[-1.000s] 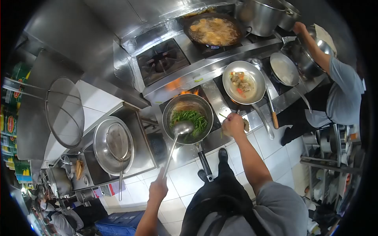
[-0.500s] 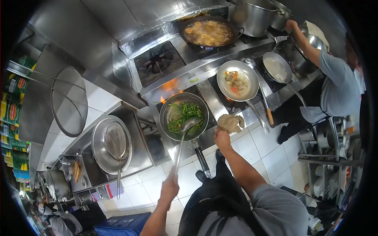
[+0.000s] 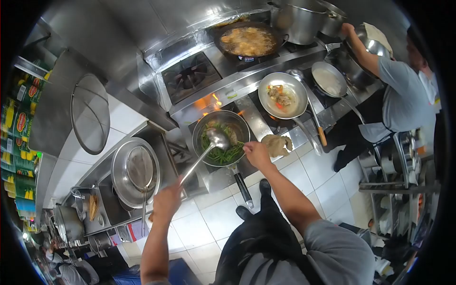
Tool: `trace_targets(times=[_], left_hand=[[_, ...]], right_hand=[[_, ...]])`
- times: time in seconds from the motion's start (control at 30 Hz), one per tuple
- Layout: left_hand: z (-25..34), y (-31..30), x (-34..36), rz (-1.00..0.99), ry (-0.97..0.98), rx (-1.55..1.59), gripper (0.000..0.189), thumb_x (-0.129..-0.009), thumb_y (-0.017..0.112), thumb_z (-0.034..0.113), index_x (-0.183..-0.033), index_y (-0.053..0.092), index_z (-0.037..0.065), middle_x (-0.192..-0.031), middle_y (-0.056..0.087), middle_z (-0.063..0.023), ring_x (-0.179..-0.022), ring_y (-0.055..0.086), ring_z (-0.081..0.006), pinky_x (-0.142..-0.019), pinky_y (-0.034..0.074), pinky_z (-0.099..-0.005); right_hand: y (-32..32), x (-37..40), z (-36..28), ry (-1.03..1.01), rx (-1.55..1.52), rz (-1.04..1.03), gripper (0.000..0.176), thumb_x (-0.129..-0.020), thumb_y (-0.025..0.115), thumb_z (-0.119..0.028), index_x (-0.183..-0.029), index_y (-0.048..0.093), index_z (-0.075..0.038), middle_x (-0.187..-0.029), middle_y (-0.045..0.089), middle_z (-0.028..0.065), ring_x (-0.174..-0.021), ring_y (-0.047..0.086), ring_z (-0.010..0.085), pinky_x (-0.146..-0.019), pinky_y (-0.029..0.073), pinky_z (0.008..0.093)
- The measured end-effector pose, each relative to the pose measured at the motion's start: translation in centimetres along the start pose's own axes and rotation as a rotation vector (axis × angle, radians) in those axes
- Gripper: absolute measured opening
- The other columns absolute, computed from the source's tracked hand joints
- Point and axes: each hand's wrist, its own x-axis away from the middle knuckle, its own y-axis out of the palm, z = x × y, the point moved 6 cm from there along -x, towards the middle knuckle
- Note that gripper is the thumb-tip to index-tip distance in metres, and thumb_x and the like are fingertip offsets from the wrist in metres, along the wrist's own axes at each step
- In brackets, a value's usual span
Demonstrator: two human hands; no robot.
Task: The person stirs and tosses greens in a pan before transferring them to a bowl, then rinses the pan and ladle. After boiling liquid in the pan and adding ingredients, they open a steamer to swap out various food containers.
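My left hand (image 3: 166, 202) is wrapped round the handle of a long metal ladle (image 3: 218, 137). The ladle's bowl rests among cut green vegetables (image 3: 230, 153), which look like green beans, in a dark frying pan (image 3: 196, 130) on the burner. At that pan's right rim is my right hand (image 3: 257, 154), its fingers pinched together; whether a piece of green is between them I cannot make out. A beige cloth (image 3: 278, 145) lies on the stove's front edge beside my right hand. The pan's black handle (image 3: 243, 187) points toward me, with neither hand on it.
Flames (image 3: 208, 101) rise behind the pan. To the right are a steel pan (image 3: 299, 107) with food and a pan of pale liquid (image 3: 330, 78). A wok (image 3: 251, 40) of bubbling oil sits behind. A co-worker (image 3: 406, 85) stands right. A basin (image 3: 116, 164) with a strainer is left.
My right hand has let go of the cloth and moved left to the pan's rim. My left hand has moved left and up, and the ladle's bowl has shifted up and left in the pan.
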Motion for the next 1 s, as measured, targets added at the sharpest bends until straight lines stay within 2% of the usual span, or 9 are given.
trace_targets(times=[0.13, 0.17, 0.23, 0.3, 0.43, 0.5, 0.6, 0.8, 1.0], left_hand=[[-2.3, 2.2, 2.6, -0.006, -0.023, 0.138, 0.047, -0.098, 0.049, 0.023, -0.144, 0.047, 0.026, -0.090, 0.069, -0.0237, -0.081, 0.067, -0.0444, -0.074, 0.053, -0.0535], [-2.7, 4.0, 2.6, 0.001, -0.049, 0.261, 0.047, -0.097, 0.049, 0.021, -0.144, 0.047, 0.023, -0.092, 0.069, -0.0249, -0.084, 0.066, -0.0451, -0.075, 0.052, -0.0540], [-3.9, 12.9, -0.5, 0.213, 0.050, 0.426, 0.043, -0.095, 0.057, 0.022, -0.137, 0.057, 0.016, -0.105, 0.067, -0.0259, -0.088, 0.066, -0.0462, -0.078, 0.052, -0.0511], [0.4, 12.7, -0.1, 0.172, -0.014, 0.473, 0.042, -0.096, 0.056, 0.021, -0.137, 0.056, 0.013, -0.106, 0.066, -0.0275, -0.089, 0.065, -0.0462, -0.078, 0.052, -0.0512], [2.2, 4.5, 7.8, 0.021, -0.090, 0.569, 0.042, -0.097, 0.055, 0.020, -0.138, 0.055, 0.010, -0.108, 0.066, -0.0273, -0.097, 0.066, -0.0445, -0.085, 0.053, -0.0456], [0.4, 4.8, 12.4, 0.044, 0.093, 0.588, 0.043, -0.099, 0.045, 0.020, -0.141, 0.048, 0.012, -0.111, 0.064, -0.0282, -0.101, 0.061, -0.0484, -0.091, 0.050, -0.0531], [0.6, 5.4, 14.9, -0.146, 0.030, 0.548, 0.043, -0.100, 0.045, 0.023, -0.140, 0.051, 0.011, -0.116, 0.063, -0.0277, -0.105, 0.061, -0.0477, -0.094, 0.049, -0.0508], [-0.3, 5.1, 7.5, 0.081, 0.018, 0.405, 0.039, -0.099, 0.052, 0.022, -0.135, 0.057, 0.008, -0.092, 0.066, -0.0283, -0.085, 0.064, -0.0465, -0.075, 0.051, -0.0502], [-1.3, 7.0, 12.5, 0.004, 0.064, 0.348, 0.042, -0.097, 0.053, 0.021, -0.137, 0.055, 0.011, -0.085, 0.064, -0.0322, -0.082, 0.064, -0.0484, -0.075, 0.050, -0.0554]], right_hand=[[1.6, 11.9, 6.3, 0.438, 0.075, -0.253, 0.044, -0.083, 0.075, -0.044, -0.100, 0.068, -0.003, -0.089, 0.070, 0.0164, -0.080, 0.067, 0.0259, -0.066, 0.052, 0.0407], [2.6, 15.2, 5.3, 0.678, -0.123, -0.448, 0.057, -0.082, 0.076, -0.051, -0.110, 0.062, -0.003, -0.085, 0.066, 0.0101, -0.081, 0.065, 0.0201, -0.064, 0.052, 0.0389], [5.7, 19.3, 2.4, 1.064, -0.769, -0.693, 0.040, -0.086, 0.077, -0.033, -0.107, 0.059, -0.004, -0.077, 0.060, 0.0045, -0.067, 0.058, 0.0139, -0.054, 0.048, 0.0289], [7.6, 18.1, 2.7, 1.060, -0.935, -0.628, 0.021, -0.088, 0.074, -0.021, -0.092, 0.059, -0.006, -0.067, 0.057, 0.0022, -0.053, 0.054, 0.0135, -0.045, 0.043, 0.0280], [6.8, 17.8, 1.0, 0.893, -0.725, -0.617, 0.020, -0.087, 0.071, -0.018, -0.080, 0.058, -0.006, -0.057, 0.055, 0.0037, -0.041, 0.050, 0.0133, -0.037, 0.037, 0.0308], [1.8, 21.4, -1.5, 0.774, -0.499, -0.683, 0.021, -0.084, 0.071, -0.014, -0.071, 0.056, -0.005, -0.050, 0.051, 0.0044, -0.037, 0.048, 0.0142, -0.035, 0.035, 0.0313], [-1.2, 19.5, -6.4, 0.735, -0.349, -0.735, 0.027, -0.085, 0.072, -0.015, -0.069, 0.052, -0.006, -0.049, 0.050, 0.0050, -0.036, 0.048, 0.0146, -0.035, 0.033, 0.0305], [5.4, 20.4, 0.2, 0.604, -0.559, -0.615, 0.021, -0.084, 0.071, -0.010, -0.081, 0.051, -0.005, -0.053, 0.048, 0.0016, -0.036, 0.045, 0.0131, -0.034, 0.035, 0.0305], [4.0, 19.2, -0.2, 0.622, -0.454, -0.641, 0.020, -0.086, 0.069, -0.013, -0.087, 0.051, -0.004, -0.053, 0.050, 0.0025, -0.038, 0.047, 0.0136, -0.035, 0.037, 0.0309]])
